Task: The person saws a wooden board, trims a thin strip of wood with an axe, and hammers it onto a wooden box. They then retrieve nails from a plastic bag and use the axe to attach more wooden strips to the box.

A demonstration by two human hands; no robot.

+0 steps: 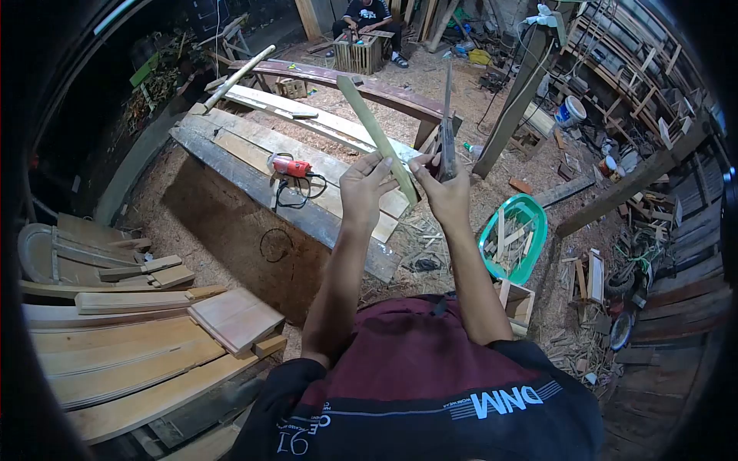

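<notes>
My left hand (pixel 363 188) is closed around a narrow, pale wooden strip (pixel 369 121), which slants up and away to the left in front of me. My right hand (pixel 446 192) grips a long, thin, dark tool seen edge-on (pixel 448 138), its slim upper part pointing upward. The right thumb and fingertips come close to the strip's lower part, beside the left fingers. Beyond my hands, a red power tool (pixel 290 166) with a black cord lies on the plank bench (pixel 231 183).
A green basin (pixel 535 260) of wood offcuts stands right of my arms. Stacked wooden panels (pixel 123 353) lie at lower left. A wooden post (pixel 523 92) rises at right. Farther back, a person (pixel 367 23) sits by a slatted wooden crate (pixel 355 55). Shavings cover the ground.
</notes>
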